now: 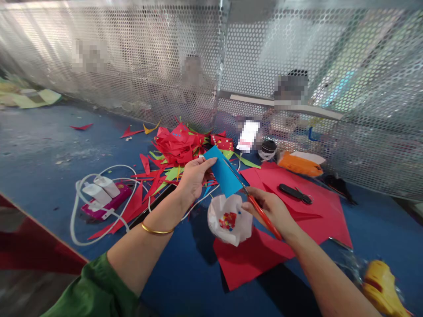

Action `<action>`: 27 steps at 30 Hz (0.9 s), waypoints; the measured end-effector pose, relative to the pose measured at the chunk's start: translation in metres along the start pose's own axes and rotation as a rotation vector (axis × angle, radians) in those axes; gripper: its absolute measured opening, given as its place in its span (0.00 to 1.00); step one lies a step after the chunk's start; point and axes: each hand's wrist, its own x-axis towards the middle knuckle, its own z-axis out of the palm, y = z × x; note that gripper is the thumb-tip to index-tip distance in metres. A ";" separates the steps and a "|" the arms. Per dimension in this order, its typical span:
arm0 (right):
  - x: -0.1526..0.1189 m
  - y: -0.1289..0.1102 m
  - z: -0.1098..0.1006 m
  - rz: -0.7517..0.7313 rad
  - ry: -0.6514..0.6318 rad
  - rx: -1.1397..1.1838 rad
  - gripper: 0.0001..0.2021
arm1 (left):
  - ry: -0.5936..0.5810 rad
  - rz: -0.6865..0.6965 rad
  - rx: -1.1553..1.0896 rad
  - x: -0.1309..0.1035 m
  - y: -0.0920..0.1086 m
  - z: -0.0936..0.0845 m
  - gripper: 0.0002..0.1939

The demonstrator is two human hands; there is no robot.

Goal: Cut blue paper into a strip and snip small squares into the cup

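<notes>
Above the back of the white paper-lined bowl (214, 210), a piece of blue paper (225, 177) is held by the left hand (195, 176). It is pinched at its upper left edge, with the thumb on top and the other fingers tucked under, so no wide gap is left in that grip. The red-handled scissors (262, 215) are held by the right hand (269, 208), just to the right of the bowl, with fingers wrapped around the handles. The blades are laid along the paper, but how far apart they are cannot be told. Red and yellow bits (228, 221) are held in the bowl. To its right, big red sheets (325, 213) are spread, and behind it to the left, red scraps (180, 145) are heaped. The blue paper should be very light, thin and a bit stiff, easily bent or torn, and maybe a little slippery. It is best pinched near an edge, away from the blades. The scissors should be hard and a bit heavier, and are best held by the handles, never by the sharp end.
</notes>
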 end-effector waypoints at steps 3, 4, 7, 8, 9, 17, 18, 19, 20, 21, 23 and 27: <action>0.000 0.001 0.001 0.012 0.001 -0.009 0.20 | -0.026 -0.004 0.005 -0.002 -0.002 0.002 0.11; 0.000 0.002 0.002 0.015 -0.004 -0.008 0.19 | -0.033 -0.004 0.007 -0.003 -0.002 0.003 0.10; 0.000 0.003 0.003 0.017 -0.002 0.011 0.19 | -0.045 -0.004 0.014 -0.004 -0.003 0.004 0.08; 0.001 0.003 0.003 0.021 0.001 0.017 0.19 | -0.046 -0.003 0.019 -0.004 -0.004 0.005 0.08; 0.001 0.003 0.003 0.027 0.002 0.022 0.18 | -0.046 -0.002 0.023 -0.004 -0.004 0.004 0.08; 0.002 0.004 0.003 0.037 -0.005 0.051 0.19 | -0.040 -0.005 0.039 -0.002 -0.006 0.002 0.11; 0.002 0.004 0.003 0.033 -0.002 0.057 0.19 | -0.041 -0.007 0.040 -0.002 -0.006 0.002 0.11; 0.002 0.003 0.003 0.031 -0.001 0.060 0.19 | -0.041 -0.009 0.042 -0.002 -0.006 0.002 0.11; 0.002 0.003 0.003 0.032 -0.002 0.061 0.19 | -0.040 -0.011 0.044 -0.001 -0.007 0.002 0.10; 0.002 0.003 0.003 0.034 -0.004 0.062 0.19 | -0.038 -0.011 0.045 -0.001 -0.007 0.002 0.10; 0.001 0.002 0.002 0.040 -0.015 0.063 0.19 | -0.035 -0.009 0.046 -0.001 -0.007 0.001 0.09; 0.002 0.001 0.001 0.069 -0.019 0.033 0.18 | -0.039 -0.005 0.047 -0.001 -0.008 0.002 0.09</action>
